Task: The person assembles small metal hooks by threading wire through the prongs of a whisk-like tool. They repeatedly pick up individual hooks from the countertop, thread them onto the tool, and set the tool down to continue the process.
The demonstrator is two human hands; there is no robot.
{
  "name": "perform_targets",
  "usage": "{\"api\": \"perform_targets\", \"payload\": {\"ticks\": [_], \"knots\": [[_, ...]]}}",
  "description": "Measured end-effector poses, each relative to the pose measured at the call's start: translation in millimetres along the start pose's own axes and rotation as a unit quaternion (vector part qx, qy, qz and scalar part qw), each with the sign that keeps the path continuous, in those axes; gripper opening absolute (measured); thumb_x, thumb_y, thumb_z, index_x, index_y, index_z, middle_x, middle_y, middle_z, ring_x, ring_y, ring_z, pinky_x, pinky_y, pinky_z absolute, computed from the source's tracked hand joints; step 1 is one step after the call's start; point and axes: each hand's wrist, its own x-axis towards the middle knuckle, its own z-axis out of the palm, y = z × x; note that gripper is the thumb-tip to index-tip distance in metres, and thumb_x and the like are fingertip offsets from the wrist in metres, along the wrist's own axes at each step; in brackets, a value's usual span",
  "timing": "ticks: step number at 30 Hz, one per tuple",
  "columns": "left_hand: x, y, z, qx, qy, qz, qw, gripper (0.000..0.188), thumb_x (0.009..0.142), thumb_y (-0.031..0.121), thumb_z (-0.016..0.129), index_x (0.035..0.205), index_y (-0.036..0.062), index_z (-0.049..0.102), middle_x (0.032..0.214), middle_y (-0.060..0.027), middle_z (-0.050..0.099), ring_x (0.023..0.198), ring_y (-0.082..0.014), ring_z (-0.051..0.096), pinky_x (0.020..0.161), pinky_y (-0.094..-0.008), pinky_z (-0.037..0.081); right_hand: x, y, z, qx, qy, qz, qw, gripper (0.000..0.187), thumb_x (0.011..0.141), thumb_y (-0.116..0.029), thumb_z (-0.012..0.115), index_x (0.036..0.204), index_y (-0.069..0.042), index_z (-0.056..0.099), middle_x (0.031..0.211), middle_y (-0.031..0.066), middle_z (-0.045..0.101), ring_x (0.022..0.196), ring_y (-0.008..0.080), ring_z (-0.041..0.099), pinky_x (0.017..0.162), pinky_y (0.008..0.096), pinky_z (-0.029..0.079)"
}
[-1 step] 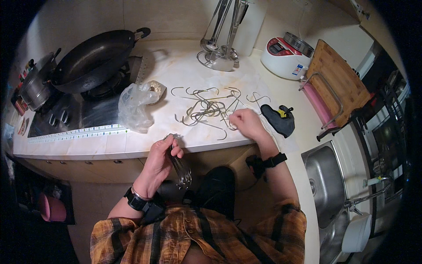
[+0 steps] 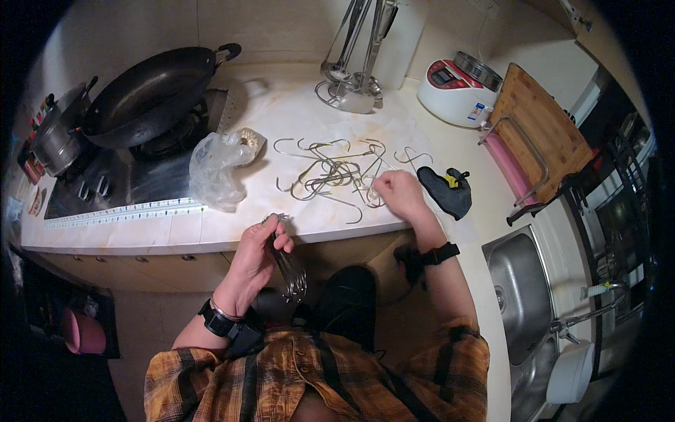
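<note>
My left hand is closed around a bunch of metal S-hooks, which hangs down in front of the counter's edge. On the white counter lies a tangled pile of similar wire S-hooks. At the pile's right side, my right hand has its fingers pinched together on a metal S-hook, partly covered by the fingertips. One loose hook lies above that hand, apart from the main tangle. Just right of the hand is a dark grey cloth pouch with a yellow patch.
Left of the pile sits a clear plastic bag. A black wok stands on the stove. Behind are a utensil stand and a rice cooker. A cutting board and sink are at right.
My right hand has shifted slightly to the right. A hook end at the pile's left side has moved a little. The left hand and its bunch look the same.
</note>
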Motion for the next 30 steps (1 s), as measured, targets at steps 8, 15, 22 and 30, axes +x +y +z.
{"api": "perform_targets", "payload": {"ticks": [8,15,22,30], "knots": [[-3,1,2,0.017,0.002,-0.006,1.0,0.03,0.098,0.028,0.051,0.077,0.0061,0.054,0.059,-0.0013,0.046,0.063,-0.0174,0.049,0.063,-0.028,0.042,6,-5,2,-0.105,0.002,0.007,0.994,0.04,0.078,-0.045,0.068,0.071,-0.005,0.069,0.073,0.0156,0.067,0.074,0.0346,0.066,0.068,0.0432,0.051],[-5,0,4,0.029,-0.002,-0.012,1.0,0.03,0.098,0.028,0.051,0.076,0.0064,0.054,0.059,-0.0011,0.046,0.062,-0.0172,0.049,0.063,-0.028,0.042,23,-7,11,-0.151,-0.036,0.011,0.988,0.031,0.076,-0.035,0.068,0.077,-0.003,0.069,0.08,0.0195,0.068,0.081,0.036,0.066,0.073,0.0448,0.051],[-7,3,4,0.026,0.002,-0.016,1.0,0.031,0.098,0.027,0.051,0.075,0.0062,0.054,0.059,-0.001,0.046,0.062,-0.0168,0.049,0.063,-0.0278,0.042,26,8,-2,-0.182,-0.005,-0.013,0.983,0.015,0.072,-0.017,0.063,0.079,-0.005,0.07,0.083,0.0187,0.068,0.083,0.0354,0.066,0.074,0.0443,0.051],[-8,2,7,0.029,-0.009,-0.022,0.999,0.03,0.098,0.027,0.051,0.077,0.0063,0.054,0.06,-0.0014,0.047,0.063,-0.0167,0.049,0.064,-0.0273,0.042,40,9,3,-0.252,-0.04,-0.028,0.967,0.022,0.071,-0.022,0.064,0.078,-0.001,0.07,0.085,0.0212,0.068,0.085,0.0353,0.066,0.076,0.0434,0.052]]}}
